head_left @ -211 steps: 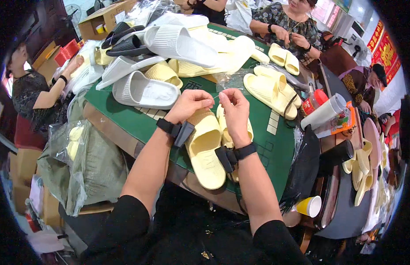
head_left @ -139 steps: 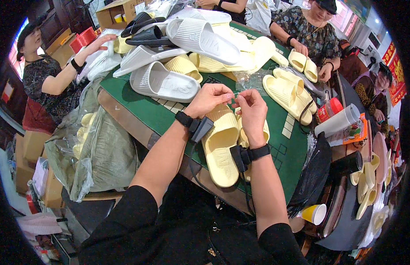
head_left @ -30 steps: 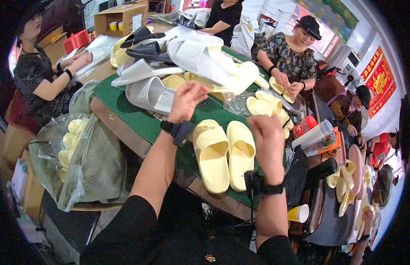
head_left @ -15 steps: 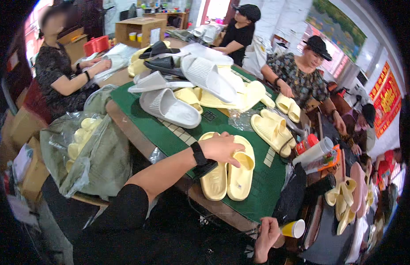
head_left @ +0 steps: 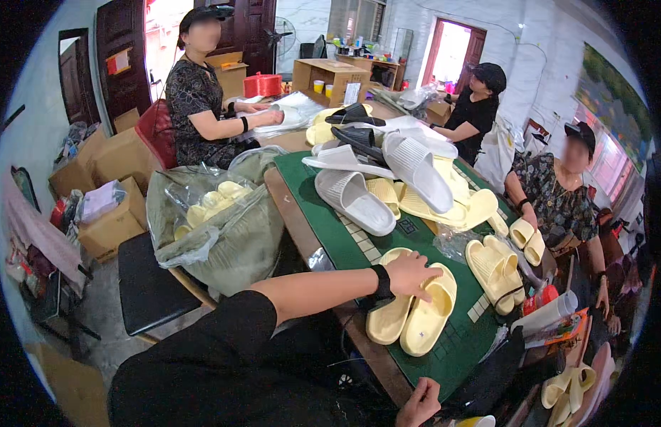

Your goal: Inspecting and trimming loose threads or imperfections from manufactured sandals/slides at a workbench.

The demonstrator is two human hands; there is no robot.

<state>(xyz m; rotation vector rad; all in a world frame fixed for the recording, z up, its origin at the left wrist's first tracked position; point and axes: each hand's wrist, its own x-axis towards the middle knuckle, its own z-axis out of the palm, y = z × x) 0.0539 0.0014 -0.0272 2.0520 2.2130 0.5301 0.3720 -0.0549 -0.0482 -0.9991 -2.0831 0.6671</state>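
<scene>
A pair of pale yellow slide slippers (head_left: 425, 334) lies side by side on the green table mat (head_left: 458, 359), heels toward me. My left hand (head_left: 407, 275) lies over the strap end of the pair and grips it, covering most of the left slipper's strap. Its thumb and index finger reach onto the right slipper. At the table's near edge, my right hand (head_left: 419, 404) is curled closed, with nothing visible in it. Beyond the left hand is a heap of slides, with a grey slide (head_left: 355, 203) nearest and black slides (head_left: 359, 139) on top.
More yellow slides (head_left: 494, 274) rest to the right, near a white cylinder (head_left: 551, 313). An olive sack (head_left: 238, 249) with wrapped yellow slides stands left, by a black stool (head_left: 156, 285). A yellow cup (head_left: 476, 421) shows at the lower edge. Co-workers (head_left: 202, 99) are around the table.
My view has swung left, so the table sits further right and more floor shows at left. The left hand is still on the yellow slippers; the right is still curled at the edge.
</scene>
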